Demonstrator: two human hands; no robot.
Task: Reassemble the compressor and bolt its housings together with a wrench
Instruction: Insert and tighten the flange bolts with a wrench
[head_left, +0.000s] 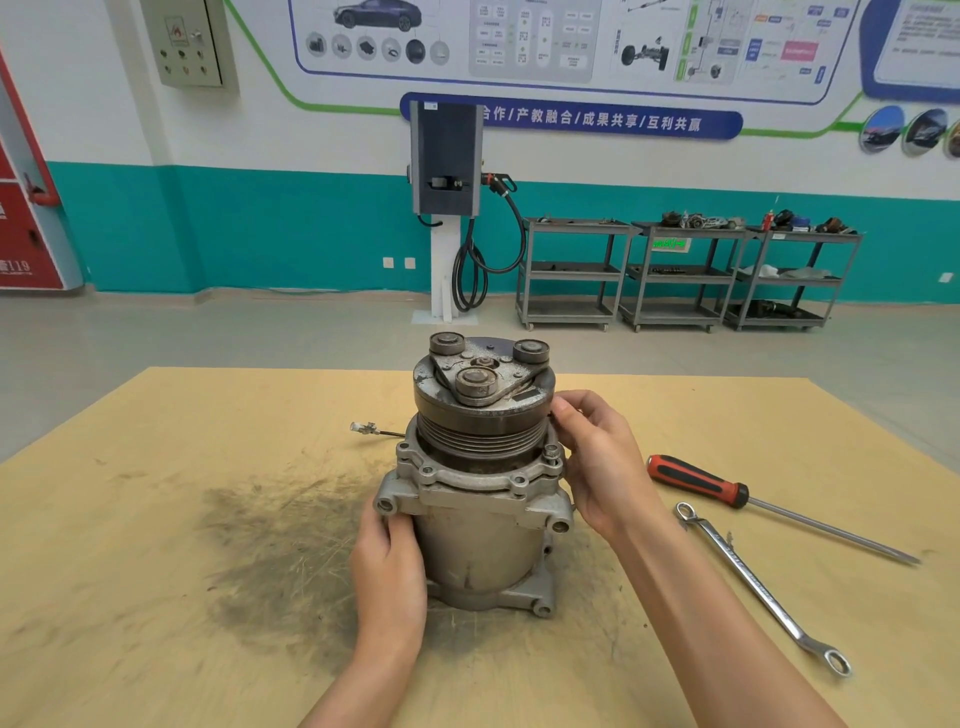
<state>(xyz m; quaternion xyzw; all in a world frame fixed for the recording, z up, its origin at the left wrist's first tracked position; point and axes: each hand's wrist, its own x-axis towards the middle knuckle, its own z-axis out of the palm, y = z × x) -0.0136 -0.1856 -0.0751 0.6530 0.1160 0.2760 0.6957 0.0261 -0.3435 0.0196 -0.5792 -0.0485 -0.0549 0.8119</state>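
Reaching in at centre frame, the right hand (597, 462) curls its fingers at a bolt (551, 453) on the compressor (483, 483) flange, seemingly starting it by hand; whether it pinches the bolt I cannot tell. Lower down, the left hand (387, 561) presses against the housing's side, likely steadying the upright body. One wrench (763, 587) and one screwdriver (769, 506) lie at right on the table (130, 545), within easy reach.
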